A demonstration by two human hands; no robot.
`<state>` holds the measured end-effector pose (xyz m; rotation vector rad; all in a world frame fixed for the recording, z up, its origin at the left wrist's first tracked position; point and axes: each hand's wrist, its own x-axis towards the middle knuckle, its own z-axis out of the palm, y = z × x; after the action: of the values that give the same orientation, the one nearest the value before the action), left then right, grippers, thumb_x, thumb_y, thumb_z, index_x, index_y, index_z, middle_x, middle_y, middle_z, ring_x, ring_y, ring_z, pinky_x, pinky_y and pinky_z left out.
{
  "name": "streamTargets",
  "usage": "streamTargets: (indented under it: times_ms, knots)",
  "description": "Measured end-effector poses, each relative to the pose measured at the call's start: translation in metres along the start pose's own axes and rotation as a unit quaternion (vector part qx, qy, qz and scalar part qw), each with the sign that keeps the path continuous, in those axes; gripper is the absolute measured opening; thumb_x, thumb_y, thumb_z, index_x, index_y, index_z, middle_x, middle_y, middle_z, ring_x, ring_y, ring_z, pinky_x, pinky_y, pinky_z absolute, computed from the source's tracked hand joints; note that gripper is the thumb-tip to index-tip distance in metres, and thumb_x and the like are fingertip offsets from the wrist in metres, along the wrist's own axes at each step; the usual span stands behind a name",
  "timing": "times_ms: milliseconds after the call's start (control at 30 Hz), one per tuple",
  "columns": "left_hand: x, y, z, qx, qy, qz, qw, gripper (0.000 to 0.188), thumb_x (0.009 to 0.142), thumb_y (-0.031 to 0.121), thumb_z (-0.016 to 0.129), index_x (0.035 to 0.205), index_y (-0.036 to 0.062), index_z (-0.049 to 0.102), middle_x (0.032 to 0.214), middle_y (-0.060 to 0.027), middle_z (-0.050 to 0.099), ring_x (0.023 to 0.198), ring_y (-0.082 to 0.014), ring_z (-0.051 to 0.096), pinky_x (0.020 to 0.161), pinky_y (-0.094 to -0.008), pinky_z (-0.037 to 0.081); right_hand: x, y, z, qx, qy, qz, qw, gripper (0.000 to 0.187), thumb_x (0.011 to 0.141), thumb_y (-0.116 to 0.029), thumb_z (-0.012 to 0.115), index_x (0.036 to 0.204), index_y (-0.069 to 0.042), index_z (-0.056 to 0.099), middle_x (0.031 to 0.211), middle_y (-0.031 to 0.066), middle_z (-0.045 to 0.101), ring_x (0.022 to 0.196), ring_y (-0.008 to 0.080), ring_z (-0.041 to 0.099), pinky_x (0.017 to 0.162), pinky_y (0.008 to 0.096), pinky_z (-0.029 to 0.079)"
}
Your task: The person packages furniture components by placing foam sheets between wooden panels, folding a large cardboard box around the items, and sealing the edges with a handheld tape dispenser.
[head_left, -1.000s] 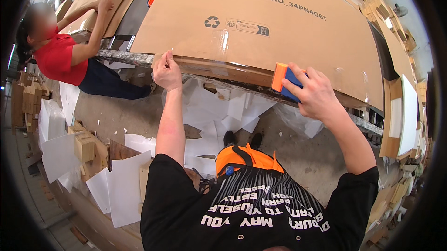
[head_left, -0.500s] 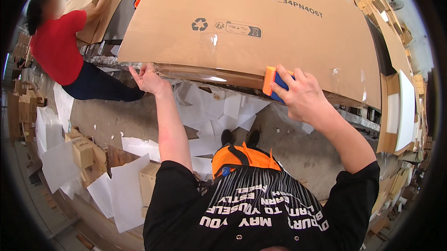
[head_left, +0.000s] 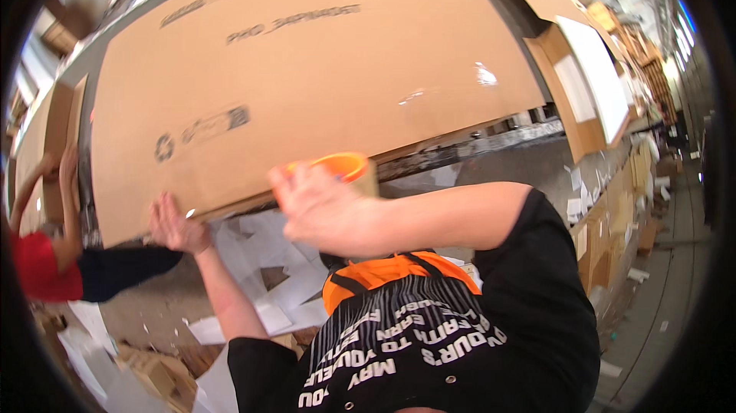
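**A:** Your left hand (head_left: 178, 223) is pressed flat, fingers spread and gripping nothing, on the near bottom edge of the big flat brown corrugated cardboard carton (head_left: 307, 98). That edge is all that steadies it on your side. If your palm slides on the smooth face, I'd expect the carton to tip off the metal conveyor rail (head_left: 491, 141) beneath it.

**B:** And your right hand (head_left: 326, 210)?

**A:** It's blurred, in front of the carton's lower edge, with fingers curled round an orange plastic tape dispenser holding a tan roll (head_left: 345, 169). I can't tell how firmly you hold it. At that speed the dispenser could strike the carton's edge and dent the soft fluting, or lay the tape crooked.

**B:** Anything else near the carton?

**A:** A co-worker in a red sleeve (head_left: 34, 267) has a hand (head_left: 67, 171) on the carton's far left end. If either of you shifts the carton unannounced, fingers could get pinched against the rail. Below the carton, loose white paper sheets (head_left: 261, 259) litter the floor; they look slick underfoot. The carton's surface is matt, with a glossy strip of clear tape (head_left: 483, 75) near its right side.
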<state>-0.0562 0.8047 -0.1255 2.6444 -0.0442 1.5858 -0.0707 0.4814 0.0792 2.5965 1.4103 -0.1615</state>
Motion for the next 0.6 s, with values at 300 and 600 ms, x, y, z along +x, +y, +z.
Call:
streamTargets:
  times_ms: [300,600]
  knots:
    - [-0.001,-0.042,0.001,0.065,-0.089,-0.005,0.994,0.043,0.106,0.021,0.035,0.129,-0.0022,0.063,0.133,-0.0165,0.064,0.127,-0.0358,0.056,0.11,-0.0458,0.04,-0.173,0.132,0.037,0.07,-0.054,0.065,0.994,0.028,0.078,-0.012,0.064,0.1,0.003,0.072,0.126,0.0261,0.051,0.099,0.0372,0.061,0.081,0.0485,0.053]
    - [0.045,0.352,0.001,-0.051,-0.279,0.12,0.951,0.08,0.095,0.042,0.054,0.156,-0.0007,0.024,0.164,-0.0169,0.021,0.152,-0.035,0.012,0.124,-0.048,0.007,-0.426,0.269,0.092,0.025,-0.119,0.21,0.97,0.048,0.065,-0.012,0.079,0.113,-0.009,0.074,0.143,0.0173,0.048,0.113,0.0328,0.057,0.094,0.0435,0.048]
